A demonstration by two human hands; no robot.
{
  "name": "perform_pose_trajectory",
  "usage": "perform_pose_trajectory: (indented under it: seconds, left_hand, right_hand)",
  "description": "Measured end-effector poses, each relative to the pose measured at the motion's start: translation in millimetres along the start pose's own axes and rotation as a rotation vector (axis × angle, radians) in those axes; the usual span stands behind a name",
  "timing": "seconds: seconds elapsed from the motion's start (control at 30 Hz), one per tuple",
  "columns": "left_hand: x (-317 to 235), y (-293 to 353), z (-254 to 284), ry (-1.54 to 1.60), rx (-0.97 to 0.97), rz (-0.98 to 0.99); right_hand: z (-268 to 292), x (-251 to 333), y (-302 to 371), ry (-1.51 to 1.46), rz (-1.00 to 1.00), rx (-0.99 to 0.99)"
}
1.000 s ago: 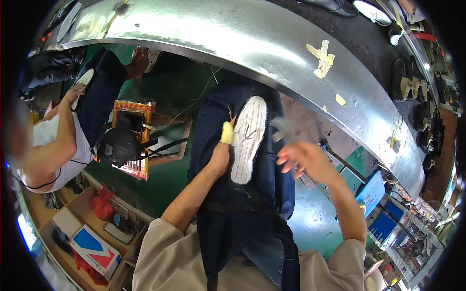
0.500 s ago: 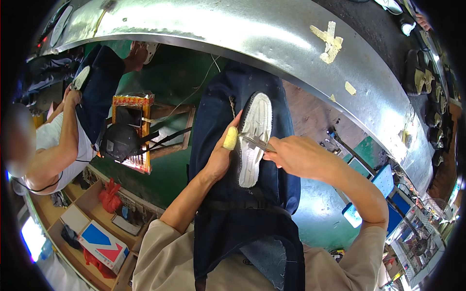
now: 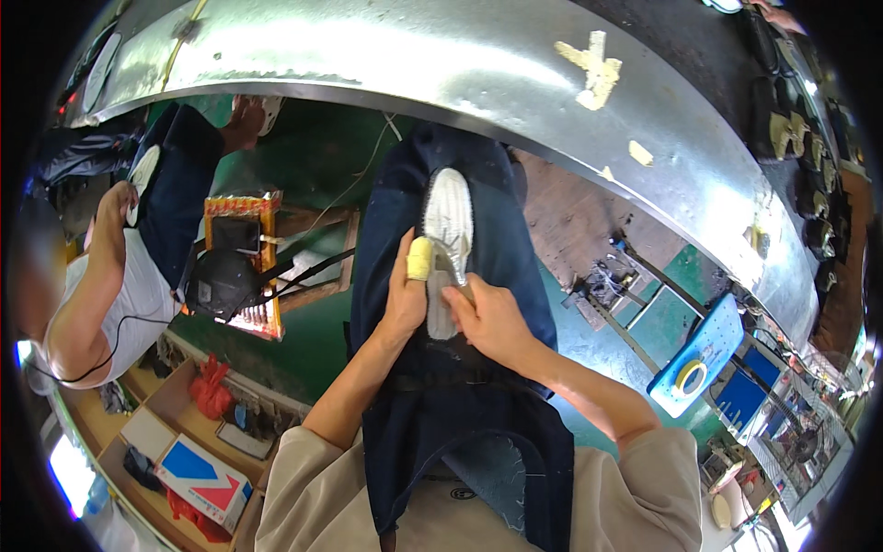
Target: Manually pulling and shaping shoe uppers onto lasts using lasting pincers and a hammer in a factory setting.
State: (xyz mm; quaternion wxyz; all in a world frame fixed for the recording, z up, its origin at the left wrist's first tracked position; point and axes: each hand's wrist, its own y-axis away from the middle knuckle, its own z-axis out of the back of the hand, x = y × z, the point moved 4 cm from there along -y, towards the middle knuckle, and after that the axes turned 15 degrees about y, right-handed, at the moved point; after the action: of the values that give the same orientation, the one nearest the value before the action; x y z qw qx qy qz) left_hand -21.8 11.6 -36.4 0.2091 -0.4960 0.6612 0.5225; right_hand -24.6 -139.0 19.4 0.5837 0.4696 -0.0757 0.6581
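A shoe [image 3: 449, 204] lies on my lap with its pale sole up, toe away from me and dark stitching along its edge. My left hand [image 3: 403, 302] grips it from the left side. The thumb of that hand wears a yellow wrap [image 3: 418, 259] and rests by the sole's edge. Closed round the handle of a curved metal hand tool [image 3: 457, 261], my right hand [image 3: 497, 320] is at the shoe's right side. The tool's bent end crosses the middle of the sole near my left thumb; its exact kind is unclear. A dark blue apron [image 3: 386, 202] covers my legs.
A long metal bench [image 3: 368, 57] curves across the front. At left, a person [image 3: 97, 276] sits holding another shoe, near a stool [image 3: 269, 216] with a black bag [image 3: 223, 278]. Wooden compartments [image 3: 170, 405] stand lower left; a blue stool [image 3: 704, 354] stands right.
The shoe and both hands have shifted slightly left in view. My right hand with the tool has moved left and lower, nearer the heel, its forearm now closer in.
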Motion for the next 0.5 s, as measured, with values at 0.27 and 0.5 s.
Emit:
perform_pose_trajectory:
  seconds: [0.27,0.5]
  left_hand:
    - [-10.9,-11.5,-6.0,-0.242,0.002,-0.113]
    - [-18.7,-13.3,-18.3,-0.471,0.3,-0.218]
  right_hand:
    - [45.5,-14.2,-3.3,-0.386,-0.187,0.483]
    - [72.3,-2.1,-13.9,0.473,0.085,0.22]
